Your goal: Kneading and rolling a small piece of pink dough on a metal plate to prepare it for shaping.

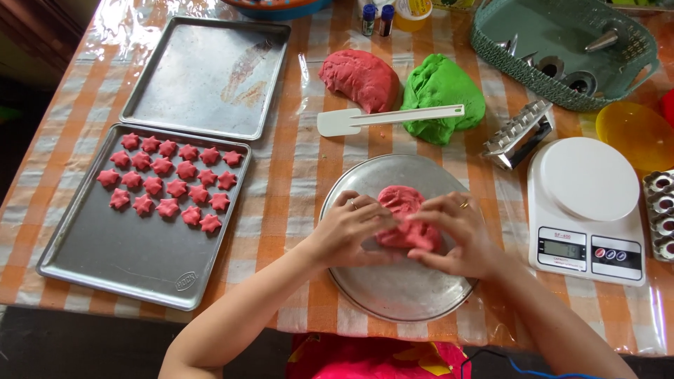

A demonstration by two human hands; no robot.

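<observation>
A lump of red dough lies on a round metal plate in front of me. My left hand presses on its left side and my right hand grips its right side, fingers curled over it. Left of the plate, a metal baking tray holds several small red star-shaped dough pieces in rows. Behind the plate sit a larger red dough mass and a green dough mass, with a white spatula lying across them.
An empty baking tray lies at the back left. A white kitchen scale stands at the right, a metal cutter beside it, a green basket with piping nozzles behind, a yellow bowl and small bottles nearby.
</observation>
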